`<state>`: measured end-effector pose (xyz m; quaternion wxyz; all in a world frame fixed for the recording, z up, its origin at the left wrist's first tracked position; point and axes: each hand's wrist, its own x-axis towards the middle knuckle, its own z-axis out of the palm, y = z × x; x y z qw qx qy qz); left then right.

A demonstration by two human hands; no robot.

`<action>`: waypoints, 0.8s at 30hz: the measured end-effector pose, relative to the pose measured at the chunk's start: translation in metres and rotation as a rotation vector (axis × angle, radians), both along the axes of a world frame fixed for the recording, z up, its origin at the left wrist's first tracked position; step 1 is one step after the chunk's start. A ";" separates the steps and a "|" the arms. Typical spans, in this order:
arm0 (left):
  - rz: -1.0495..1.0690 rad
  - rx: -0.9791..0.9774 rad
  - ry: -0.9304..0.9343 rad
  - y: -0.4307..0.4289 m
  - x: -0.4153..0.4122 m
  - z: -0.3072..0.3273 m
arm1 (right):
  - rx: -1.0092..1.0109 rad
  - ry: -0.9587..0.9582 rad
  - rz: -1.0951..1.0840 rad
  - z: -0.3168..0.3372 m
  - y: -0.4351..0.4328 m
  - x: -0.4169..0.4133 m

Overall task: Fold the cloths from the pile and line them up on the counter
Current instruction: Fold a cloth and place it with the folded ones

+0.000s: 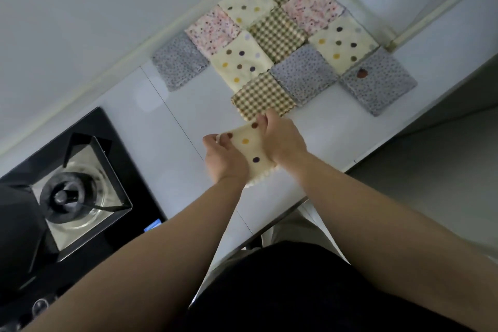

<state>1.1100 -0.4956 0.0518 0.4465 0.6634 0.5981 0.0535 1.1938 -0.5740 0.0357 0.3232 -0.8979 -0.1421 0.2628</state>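
Both hands, left hand [225,158] and right hand [283,140], pinching the dotted cloth [252,151]; keep edges square, drop it flush beside the checked cloth [262,96].

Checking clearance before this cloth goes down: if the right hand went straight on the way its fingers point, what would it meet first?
Probably the nearest checked cloth, just ahead of the right hand; depth is unclear.

White counter [188,105]: 11 folded cloths [277,32], black hob [107,127].
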 end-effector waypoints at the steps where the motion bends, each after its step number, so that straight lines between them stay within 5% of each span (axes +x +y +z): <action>1: 0.021 0.023 -0.009 0.007 -0.002 0.002 | 0.019 -0.015 0.031 0.001 0.009 -0.001; 6: 0.076 0.061 0.001 0.043 -0.012 0.002 | 0.081 -0.112 0.102 0.004 0.043 -0.006; 8: 0.005 0.032 0.121 0.054 -0.022 -0.001 | 0.085 -0.298 0.132 0.001 0.048 -0.008; 13: -0.536 0.310 0.478 0.059 -0.062 -0.006 | 0.044 -0.576 0.362 -0.015 0.044 -0.022; 18: -1.079 0.508 0.432 0.056 -0.084 -0.012 | -0.015 -0.550 0.715 -0.026 0.037 -0.051; 24: -1.029 0.452 0.385 0.079 -0.062 -0.025 | -0.255 -0.571 0.756 -0.025 0.051 -0.041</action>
